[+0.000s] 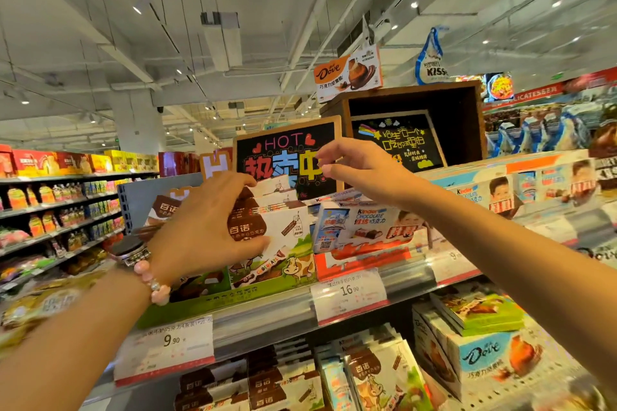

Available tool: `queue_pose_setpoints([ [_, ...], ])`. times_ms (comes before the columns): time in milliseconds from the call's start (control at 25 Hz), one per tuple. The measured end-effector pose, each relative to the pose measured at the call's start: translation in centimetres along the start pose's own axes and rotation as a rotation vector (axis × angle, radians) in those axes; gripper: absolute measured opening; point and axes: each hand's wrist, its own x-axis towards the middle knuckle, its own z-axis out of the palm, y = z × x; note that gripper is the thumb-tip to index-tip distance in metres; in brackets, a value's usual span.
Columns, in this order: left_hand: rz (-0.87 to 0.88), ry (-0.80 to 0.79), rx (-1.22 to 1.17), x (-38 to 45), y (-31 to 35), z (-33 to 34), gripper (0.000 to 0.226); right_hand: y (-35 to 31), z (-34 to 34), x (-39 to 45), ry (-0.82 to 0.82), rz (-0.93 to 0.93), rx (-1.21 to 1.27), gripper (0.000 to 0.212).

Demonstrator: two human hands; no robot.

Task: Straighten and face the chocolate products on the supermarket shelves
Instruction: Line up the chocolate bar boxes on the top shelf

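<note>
Both our hands at the chocolate packs on the top shelf.

Our left hand (203,223) curls its grip around the front brown-and-white packs (267,227), thumb low on the front face and fingers over the top edge; these packs stand upright in a green tray (233,294) near the left end of the shelf (267,314), just behind its front edge. Our right hand (364,167) hovers above, fingers loosely bent, thumb and forefinger close together; we cannot tell whether they pinch anything. Just right of the tray, Kinder boxes (367,223) lean back, facing us. Price tags (349,294) hang along the front edge. A "HOT" chalkboard (287,157) stands behind the packs. On the shelf below, more packs lie stacked beside Dove boxes (484,354).
</note>
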Motion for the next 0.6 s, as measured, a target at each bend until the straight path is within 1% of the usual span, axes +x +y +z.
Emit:
queue_pose_setpoints([
  [120, 0.063, 0.130, 0.123, 0.8, 1.7, 0.6, 0.076, 1.3, -2.8, -1.5, 0.057, 0.000, -0.017, 0.022],
  [200, 0.114, 0.149, 0.123, 2.3, 3.9, 1.1, 0.070, 2.4, -5.4, -2.3, 0.075, 0.024, -0.015, 0.017],
  [320, 0.150, 0.102, 0.029, 5.1, 8.2, 2.4, 0.064, 4.5, -9.9, -3.5, 0.065, 0.051, 0.017, 0.015],
  [480, 0.139, 0.052, -0.198, 9.5, 14.8, 5.2, 0.044, 8.7, -16.5, -5.4, 0.007, 0.100, -0.013, 0.016],
  [600, 0.128, 0.004, -0.236, 12.4, 18.2, 7.4, 0.035, 12.0, -20.4, -6.7, -0.046, 0.104, -0.055, 0.012],
])
